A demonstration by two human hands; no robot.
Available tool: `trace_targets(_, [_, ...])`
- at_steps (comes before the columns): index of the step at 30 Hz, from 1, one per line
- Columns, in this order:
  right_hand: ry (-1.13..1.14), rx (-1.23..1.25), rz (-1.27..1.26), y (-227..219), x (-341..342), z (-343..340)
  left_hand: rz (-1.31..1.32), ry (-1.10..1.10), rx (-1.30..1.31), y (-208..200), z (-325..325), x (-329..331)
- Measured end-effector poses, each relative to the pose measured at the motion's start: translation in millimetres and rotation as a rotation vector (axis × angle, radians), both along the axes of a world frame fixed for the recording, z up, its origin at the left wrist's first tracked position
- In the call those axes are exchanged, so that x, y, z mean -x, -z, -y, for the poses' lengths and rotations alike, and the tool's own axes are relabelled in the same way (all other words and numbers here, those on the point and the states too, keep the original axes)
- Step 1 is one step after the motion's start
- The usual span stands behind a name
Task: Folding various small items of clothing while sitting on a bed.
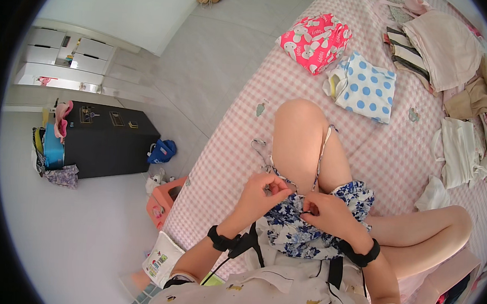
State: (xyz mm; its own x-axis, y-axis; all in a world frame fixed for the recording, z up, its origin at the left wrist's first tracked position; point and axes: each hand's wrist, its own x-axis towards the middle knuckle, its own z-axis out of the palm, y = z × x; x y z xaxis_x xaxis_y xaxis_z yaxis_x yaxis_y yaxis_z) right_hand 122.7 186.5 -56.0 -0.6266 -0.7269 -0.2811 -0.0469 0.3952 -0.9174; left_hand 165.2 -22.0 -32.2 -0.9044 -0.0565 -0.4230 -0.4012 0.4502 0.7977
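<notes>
A blue-and-white floral garment with thin straps [294, 241] is spread across my lap. At its upper edge my left hand [262, 198] is closed, thumb and fingers pinching the fabric or a strap. My right hand [329, 214] is curled closed on the same edge, a little to the right; its fingertips are partly hidden. One thin patterned strap [325, 148] runs up over my knee, and another loops onto the bed to the left of my leg.
On the pink checked bed [232, 146] lie a pink rabbit-print bundle [317, 42], a folded blue-dotted cloth [367, 87] and several folded clothes [442, 50] to the right. An open pink box [441, 292] is at lower right. A black cabinet [107, 143] stands left.
</notes>
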Motion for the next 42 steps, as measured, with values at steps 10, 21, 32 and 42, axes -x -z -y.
trace_targets(10, [0.475, 0.367, 0.702, 11.3, 17.2, 15.2, -0.156, -0.065, -0.222, 5.3, -11.3, -22.3])
trace_targets(21, [0.308, 0.449, 0.837, -8.4, 23.7, 3.8, 0.025, 0.525, -0.539, -44.6, -36.3, -23.2])
trace_targets(32, [0.955, 0.984, 0.868, 14.5, 45.8, -43.1, 0.899, 0.043, -0.646, -20.2, 23.8, -32.5])
trace_targets(42, [1.005, 0.611, 0.416, -3.2, 46.9, -72.3, -0.409, -0.058, 0.419, -14.5, 0.1, 16.9])
